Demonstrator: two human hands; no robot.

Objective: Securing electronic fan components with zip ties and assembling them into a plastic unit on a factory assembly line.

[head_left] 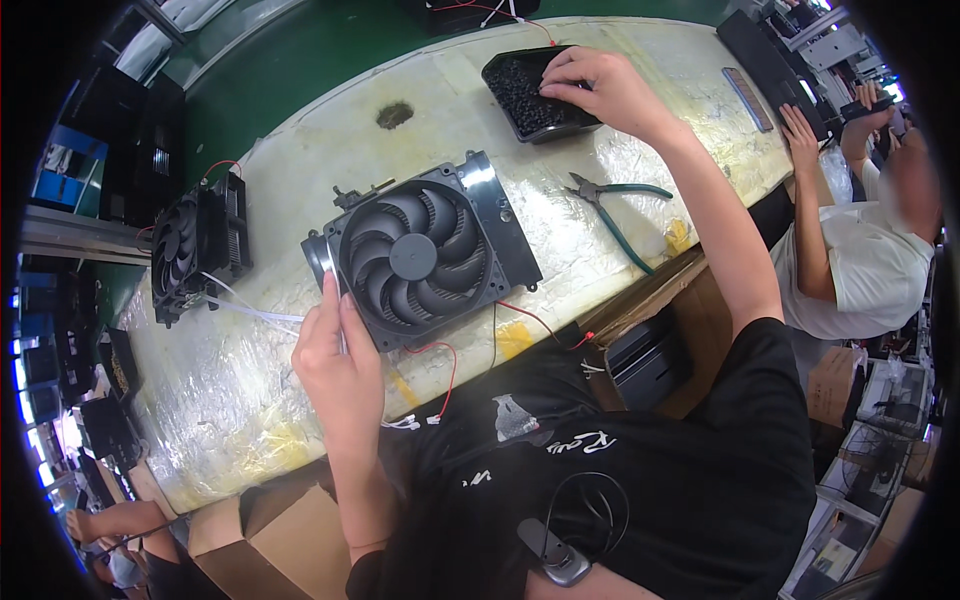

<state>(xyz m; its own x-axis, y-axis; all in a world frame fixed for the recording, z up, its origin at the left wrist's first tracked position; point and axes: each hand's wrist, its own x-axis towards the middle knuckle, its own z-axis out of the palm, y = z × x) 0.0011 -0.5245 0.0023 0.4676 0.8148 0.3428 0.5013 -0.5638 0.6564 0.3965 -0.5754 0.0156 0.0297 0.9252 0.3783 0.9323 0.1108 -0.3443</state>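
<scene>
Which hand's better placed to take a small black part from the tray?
Right, most likely: the right hand is at the black tray, fingertips over the small black parts. The left hand is farther off, by the fan unit.

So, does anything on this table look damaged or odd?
Yes: beyond the fan, the pale table covering has a dark, ragged patch. It interrupts the light surface, though I can't tell whether it's a hole or a stain. There's also a yellowish stain near the cutters.
</scene>
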